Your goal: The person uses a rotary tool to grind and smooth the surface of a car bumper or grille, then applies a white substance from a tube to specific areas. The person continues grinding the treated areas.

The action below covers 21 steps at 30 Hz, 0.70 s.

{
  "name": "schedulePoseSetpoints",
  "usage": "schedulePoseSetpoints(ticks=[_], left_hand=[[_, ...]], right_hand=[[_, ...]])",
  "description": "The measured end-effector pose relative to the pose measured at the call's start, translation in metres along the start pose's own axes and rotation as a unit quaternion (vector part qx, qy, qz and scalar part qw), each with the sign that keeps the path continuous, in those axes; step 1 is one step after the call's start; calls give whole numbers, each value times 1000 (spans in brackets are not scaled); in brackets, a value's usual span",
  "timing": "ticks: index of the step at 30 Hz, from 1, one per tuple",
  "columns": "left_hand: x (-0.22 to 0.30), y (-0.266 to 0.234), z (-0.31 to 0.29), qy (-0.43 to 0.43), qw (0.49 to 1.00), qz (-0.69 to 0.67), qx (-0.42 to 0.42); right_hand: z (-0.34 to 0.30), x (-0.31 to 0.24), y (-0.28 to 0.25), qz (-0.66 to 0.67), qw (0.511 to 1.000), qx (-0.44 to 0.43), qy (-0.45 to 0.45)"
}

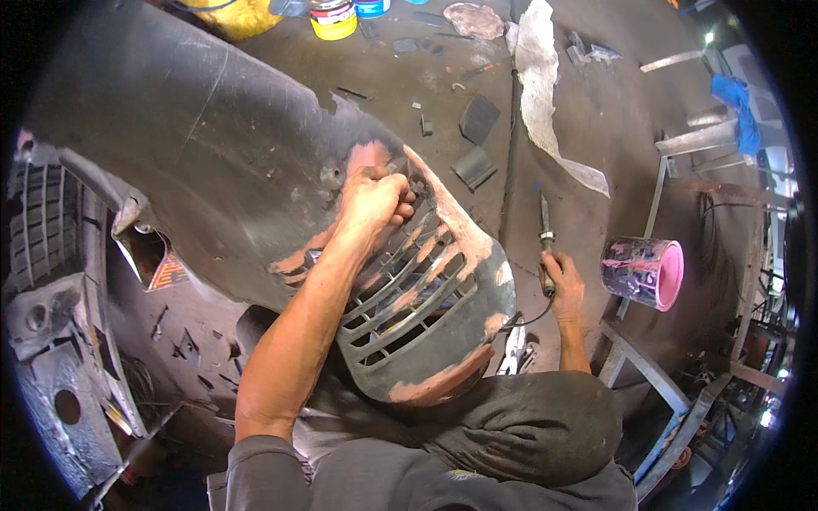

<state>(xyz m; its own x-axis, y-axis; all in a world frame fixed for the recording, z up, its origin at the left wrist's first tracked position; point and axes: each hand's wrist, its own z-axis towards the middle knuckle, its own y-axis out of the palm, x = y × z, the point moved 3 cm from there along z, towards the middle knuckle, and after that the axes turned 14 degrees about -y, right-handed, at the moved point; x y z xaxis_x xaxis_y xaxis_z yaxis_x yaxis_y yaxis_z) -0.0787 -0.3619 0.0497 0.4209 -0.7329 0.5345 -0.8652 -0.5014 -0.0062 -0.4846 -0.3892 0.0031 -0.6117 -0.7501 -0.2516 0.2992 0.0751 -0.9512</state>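
A large dark plastic panel [213, 162] with a slotted grille end [426, 319] lies across my lap, patched with pinkish filler [453, 210]. My left hand [375, 200] is closed and rests on the panel just beyond the grille, beside a pink filler patch [366, 156]. Whatever its curled fingers may hold is hidden. Off the panel's right side, my right hand [562, 279] grips the handle of a soldering iron [546, 230]. The iron's thin tip points away from me, apart from the panel, and its black cord runs back toward the grille end.
A dark pot with a pink inside [626, 271] is at the right, near a metal frame [652, 383]. Pliers [513, 349] lie beside the panel. Beyond are dark flat scraps [479, 119], a torn white strip [537, 85] and a yellow-labelled can [332, 21]. Metal parts [64, 409] crowd the left.
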Motion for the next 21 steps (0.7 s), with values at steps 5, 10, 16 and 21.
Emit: schedulePoseSetpoints(ticks=[5, 10, 16, 21], left_hand=[[2, 1, -3, 16, 999, 21, 25], [1, 3, -2, 29, 999, 22, 38], [4, 3, -2, 24, 999, 19, 32], [3, 6, 3, 21, 999, 29, 39]], right_hand=[[-54, 11, 50, -60, 996, -9, 64], [-60, 4, 60, -56, 992, -66, 86], [-63, 0, 55, -57, 993, -32, 95], [-87, 19, 53, -137, 975, 82, 152]])
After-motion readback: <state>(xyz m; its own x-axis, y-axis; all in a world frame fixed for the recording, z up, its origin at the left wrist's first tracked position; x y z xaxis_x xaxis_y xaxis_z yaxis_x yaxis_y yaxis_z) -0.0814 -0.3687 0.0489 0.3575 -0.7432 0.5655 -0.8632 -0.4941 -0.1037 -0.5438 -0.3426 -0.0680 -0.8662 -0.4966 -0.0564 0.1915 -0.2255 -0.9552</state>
